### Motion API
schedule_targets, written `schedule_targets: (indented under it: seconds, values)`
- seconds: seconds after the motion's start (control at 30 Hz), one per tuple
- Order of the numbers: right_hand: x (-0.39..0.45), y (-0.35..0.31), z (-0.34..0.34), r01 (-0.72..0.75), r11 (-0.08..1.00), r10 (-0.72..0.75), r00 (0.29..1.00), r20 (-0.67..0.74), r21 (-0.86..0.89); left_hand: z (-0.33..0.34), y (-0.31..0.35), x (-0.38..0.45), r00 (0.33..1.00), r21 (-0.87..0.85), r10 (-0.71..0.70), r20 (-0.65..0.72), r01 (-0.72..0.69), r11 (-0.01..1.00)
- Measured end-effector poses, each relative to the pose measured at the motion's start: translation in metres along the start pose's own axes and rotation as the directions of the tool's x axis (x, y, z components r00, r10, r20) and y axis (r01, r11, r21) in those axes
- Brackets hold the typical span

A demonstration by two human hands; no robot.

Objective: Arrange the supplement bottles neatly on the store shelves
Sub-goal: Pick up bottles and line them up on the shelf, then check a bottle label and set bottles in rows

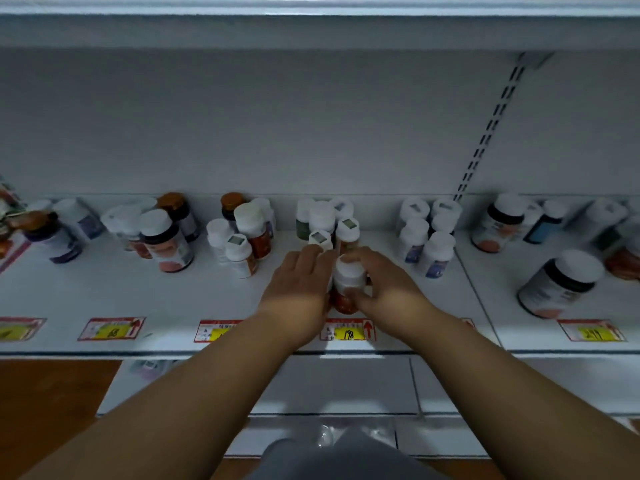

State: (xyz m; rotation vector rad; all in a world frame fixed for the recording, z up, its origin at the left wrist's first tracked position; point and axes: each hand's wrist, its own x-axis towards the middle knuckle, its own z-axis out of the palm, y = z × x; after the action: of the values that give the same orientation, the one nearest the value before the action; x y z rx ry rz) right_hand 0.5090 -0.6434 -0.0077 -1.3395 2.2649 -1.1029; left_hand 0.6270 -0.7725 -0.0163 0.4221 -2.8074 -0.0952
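Observation:
A white-capped supplement bottle (349,282) with a red-orange label stands near the front middle of the white shelf (166,299). My right hand (384,289) wraps around its right side, thumb across the front. My left hand (298,285) lies flat against its left side, fingertips reaching a second white-capped bottle (320,238) just behind. More bottles of that group (347,230) stand in a short column behind these. Whether my left hand grips anything is unclear.
Clusters of white- and orange-capped bottles stand along the back: at the left (162,237), centre-left (246,233), right of centre (429,237). A large dark bottle (557,282) sits on the right shelf section. Price tags (348,330) line the front edge. Lower shelves lie below.

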Motion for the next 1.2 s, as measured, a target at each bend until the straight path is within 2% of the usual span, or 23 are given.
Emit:
schedule_targets:
  seconds: [0.17,0.37,0.5,0.6,0.8,0.97,1.1,1.2]
  values:
    - [-0.005,-0.005,0.001,0.018,0.999,-0.019,0.999,-0.026,-0.047,-0.003,0.000,-0.001,0.999,0.019,-0.004,0.038,0.004,1.000]
    - [-0.003,-0.004,-0.004,0.009,0.998,-0.009,1.000,-0.011,-0.063,-0.011,0.008,-0.007,0.998,-0.025,-0.046,-0.043,0.045,0.999]
    - [-0.015,-0.001,-0.020,0.096,0.988,-0.110,0.988,-0.107,-0.125,-0.022,0.029,-0.006,0.988,-0.050,-0.037,-0.149,0.030,0.998]
    - [-0.031,0.002,-0.048,0.087,0.980,-0.125,0.969,-0.214,-0.179,-0.029,0.055,-0.001,0.983,-0.068,0.019,-0.184,-0.032,0.997]
    - [-0.105,0.034,-0.138,-0.030,0.977,-0.064,0.904,-0.422,-0.211,-0.025,0.155,0.016,0.962,-0.205,0.151,-0.229,-0.199,0.958]
    - [-0.192,0.081,-0.218,-0.133,0.972,0.015,0.860,-0.510,-0.195,0.007,0.281,0.027,0.961,-0.355,0.213,-0.177,-0.264,0.897]
    - [-0.255,0.127,-0.279,-0.210,0.958,0.056,0.804,-0.592,-0.195,0.031,0.387,0.037,0.934,-0.416,0.317,-0.161,-0.356,0.837]
    - [-0.283,0.161,-0.312,-0.259,0.958,0.135,0.787,-0.602,-0.124,0.042,0.441,0.052,0.939,-0.451,0.309,-0.152,-0.344,0.823]
